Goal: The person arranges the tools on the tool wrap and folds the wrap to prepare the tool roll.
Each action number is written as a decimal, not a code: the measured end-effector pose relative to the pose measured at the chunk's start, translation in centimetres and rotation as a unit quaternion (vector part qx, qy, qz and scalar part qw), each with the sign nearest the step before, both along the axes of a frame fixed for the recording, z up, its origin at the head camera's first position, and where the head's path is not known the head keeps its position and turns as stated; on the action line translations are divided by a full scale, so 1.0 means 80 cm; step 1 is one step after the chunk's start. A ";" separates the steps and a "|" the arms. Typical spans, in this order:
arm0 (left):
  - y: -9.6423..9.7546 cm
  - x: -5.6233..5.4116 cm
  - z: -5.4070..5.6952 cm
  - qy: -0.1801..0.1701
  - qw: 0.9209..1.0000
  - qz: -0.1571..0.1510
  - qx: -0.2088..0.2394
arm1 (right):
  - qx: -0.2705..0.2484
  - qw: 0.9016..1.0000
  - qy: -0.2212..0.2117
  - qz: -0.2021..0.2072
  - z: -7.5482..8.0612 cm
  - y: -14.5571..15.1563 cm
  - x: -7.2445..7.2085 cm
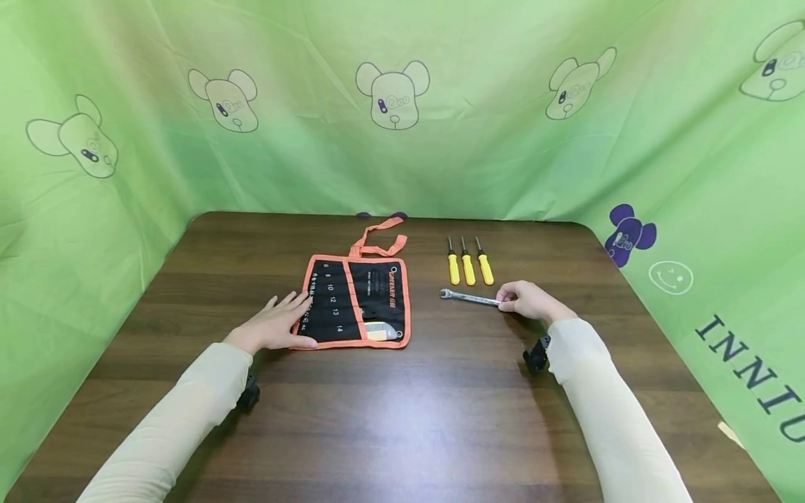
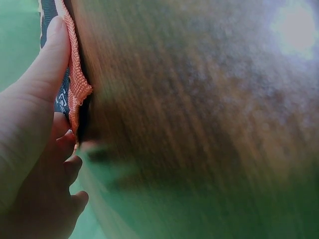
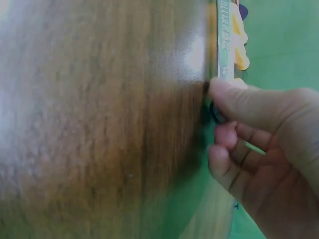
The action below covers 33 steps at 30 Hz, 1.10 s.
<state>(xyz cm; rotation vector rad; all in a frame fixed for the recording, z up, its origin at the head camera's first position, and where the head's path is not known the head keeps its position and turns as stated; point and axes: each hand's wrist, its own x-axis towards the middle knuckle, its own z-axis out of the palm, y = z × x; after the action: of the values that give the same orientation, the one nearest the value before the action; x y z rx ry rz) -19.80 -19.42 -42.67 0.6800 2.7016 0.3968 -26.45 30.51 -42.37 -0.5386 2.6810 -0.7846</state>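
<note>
A black tool pouch with orange trim lies flat on the table, numbered slots down its left part. My left hand rests on its left edge with fingers spread; in the left wrist view the thumb lies over the orange trim. A utility knife with a pale yellow and grey body shows at the pouch's lower right. My right hand pinches the right end of a silver combination wrench between thumb and fingers. The wrench's open jaw points left, towards the pouch.
Three yellow-handled screwdrivers lie side by side behind the wrench, tips pointing away. Orange tie straps trail from the pouch's back edge. A green printed curtain surrounds the wooden table at the back and sides.
</note>
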 end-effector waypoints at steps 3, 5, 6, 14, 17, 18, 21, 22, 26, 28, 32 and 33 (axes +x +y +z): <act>0.000 0.000 -0.001 -0.003 1.000 0.004 0.005 | -0.027 1.000 -0.011 -0.011 0.000 -0.002 0.004; 0.000 0.001 -0.001 -0.007 1.000 0.007 0.008 | -0.040 0.999 -0.019 -0.017 0.000 -0.003 0.005; 0.000 0.002 0.000 -0.008 1.000 0.007 0.012 | -0.044 0.999 -0.020 -0.020 0.000 -0.004 0.006; -0.001 0.005 0.000 -0.008 0.999 0.006 0.037 | -0.069 0.997 -0.021 -0.012 0.007 -0.018 0.003; -0.002 0.002 -0.003 -0.008 1.000 0.009 0.020 | -0.075 0.997 -0.016 -0.005 0.010 -0.027 0.001; -0.001 0.002 -0.003 -0.007 1.000 0.009 0.016 | -0.079 0.997 -0.015 -0.003 0.012 -0.031 0.001; -0.002 0.001 -0.003 -0.004 1.000 0.008 0.006 | -0.090 0.996 -0.013 0.003 0.023 -0.047 0.005; -0.001 0.001 -0.002 -0.003 1.000 0.008 0.005 | -0.095 0.995 -0.014 0.004 0.024 -0.053 0.005; -0.001 0.001 -0.002 -0.003 1.000 0.010 0.006 | -0.113 0.993 -0.019 0.001 0.020 -0.068 0.001; -0.001 0.000 -0.002 -0.003 1.000 0.011 0.005 | -0.124 0.992 -0.021 0.000 0.020 -0.077 0.000; -0.001 -0.001 -0.002 0.000 1.000 0.009 0.003 | -0.157 0.987 -0.024 0.004 0.020 -0.092 0.000; -0.001 -0.001 -0.002 0.000 1.000 0.009 0.003 | -0.169 0.985 -0.023 0.009 0.020 -0.096 0.000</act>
<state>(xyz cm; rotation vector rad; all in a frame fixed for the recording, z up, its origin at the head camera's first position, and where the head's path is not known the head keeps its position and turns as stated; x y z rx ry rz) -19.86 -19.46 -42.80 0.6580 2.7095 0.4087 -26.45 22.84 -40.74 -0.6123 2.5088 -1.2404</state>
